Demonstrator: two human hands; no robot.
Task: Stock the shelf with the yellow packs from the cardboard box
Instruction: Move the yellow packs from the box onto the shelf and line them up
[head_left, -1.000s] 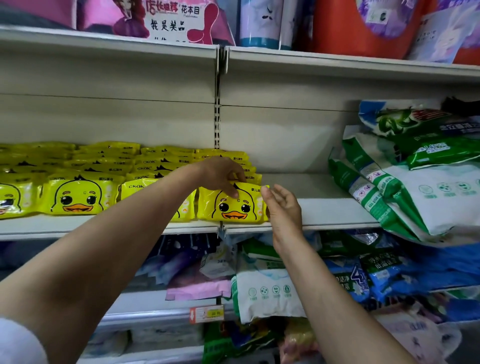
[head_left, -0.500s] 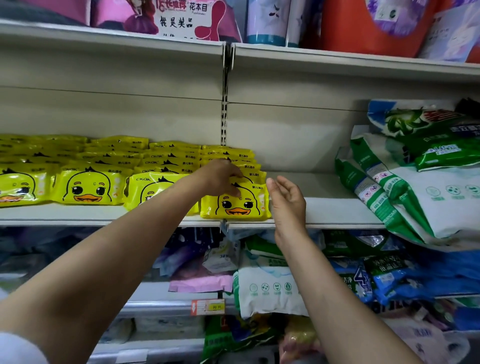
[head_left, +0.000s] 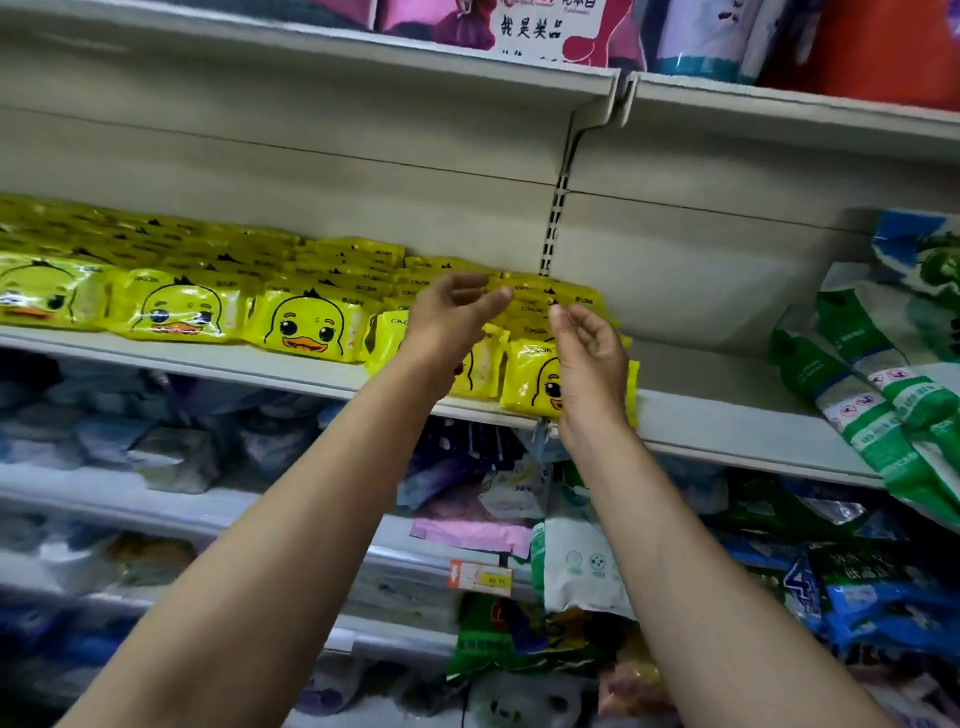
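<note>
Yellow packs (head_left: 306, 327) with duck faces lined up in rows along middle shelf (head_left: 727, 415), filling left and centre of frame, stacked several deep toward back wall. Rightmost front pack (head_left: 535, 384) standing at shelf edge, centre of frame, partly hidden behind right wrist. Left hand (head_left: 447, 322) raised in front of packs at centre, fingers loosely extended, thumb and fingertips close together over top of stack; grip looks released, nothing clearly pinched, though contact with top pack hard to tell. Right hand (head_left: 592, 358) just beside left, palm turned left, fingers relaxed and slightly curled, grip released, holding nothing. Both hands near each other but apart. Both forearms reaching up from lower frame.

Green and white bags (head_left: 883, 374) leaning on same shelf at right of frame, well apart from packs. Pink and red goods (head_left: 545, 26) on top shelf, upper centre. Mixed blue, purple and white packages (head_left: 498, 493) on lower shelves. Orange price tag (head_left: 480, 577) on lower shelf rail, below centre.
</note>
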